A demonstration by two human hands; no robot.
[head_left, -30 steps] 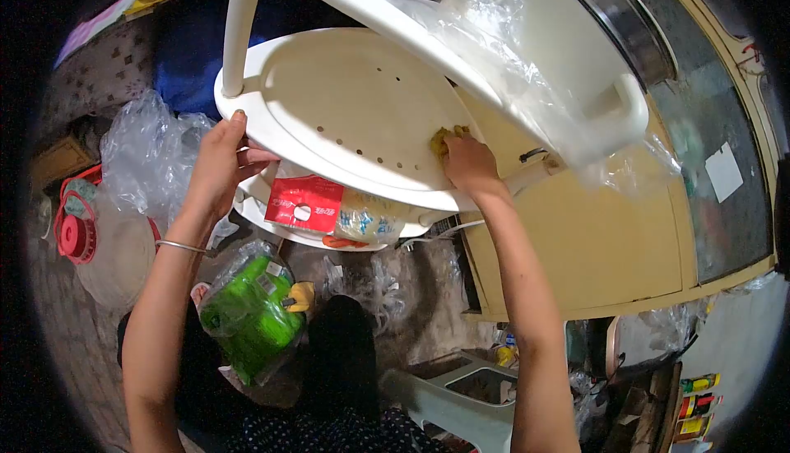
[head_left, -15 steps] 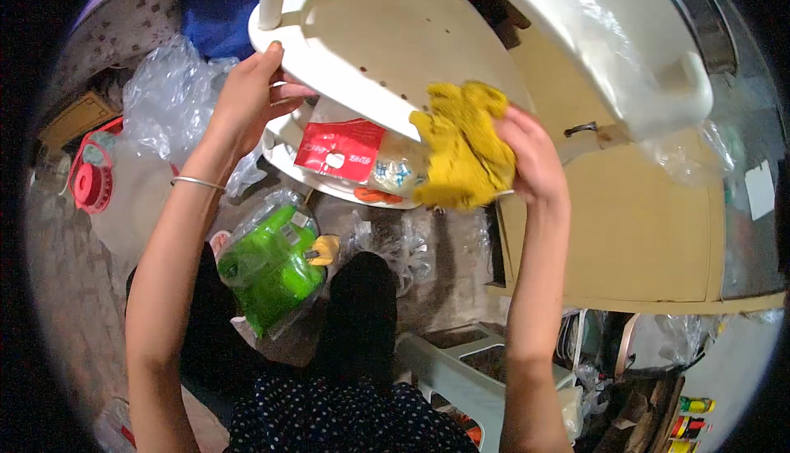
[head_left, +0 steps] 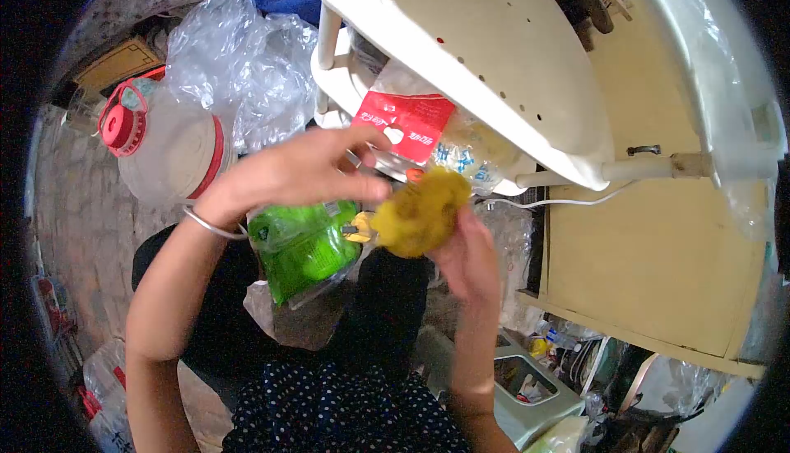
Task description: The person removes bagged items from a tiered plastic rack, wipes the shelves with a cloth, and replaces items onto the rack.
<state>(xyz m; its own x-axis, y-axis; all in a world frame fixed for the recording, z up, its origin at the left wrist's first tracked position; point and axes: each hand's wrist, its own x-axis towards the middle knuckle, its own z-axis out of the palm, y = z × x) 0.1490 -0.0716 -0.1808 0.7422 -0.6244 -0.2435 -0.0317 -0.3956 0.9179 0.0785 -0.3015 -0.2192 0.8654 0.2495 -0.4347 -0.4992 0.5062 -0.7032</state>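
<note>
My right hand (head_left: 471, 262) is closed round a crumpled yellow cloth (head_left: 421, 213), slightly blurred, in front of the lower shelf. Just left of the cloth, my left hand (head_left: 317, 167) has its fingers apart and holds nothing. Its thumb comes close to the cloth; whether they touch I cannot tell. Above both hands is a white plastic rack (head_left: 485, 83), its upper shelf tilted and dotted with small holes. On the tier beneath lie a red and white packet (head_left: 406, 120) and a clear bag with blue print (head_left: 462, 161).
A green package (head_left: 309, 251) in clear plastic lies below my left hand. To the left stand a large clear jug (head_left: 169, 153) with a red lid and a crumpled plastic bag (head_left: 247, 62). A cream cabinet (head_left: 650, 255) is at right, a grey stool (head_left: 535, 399) below.
My left hand has left the rack's edge and moved down and right towards the cloth. My right hand has brought the cloth down and left, away from the upper shelf. The view has shifted.
</note>
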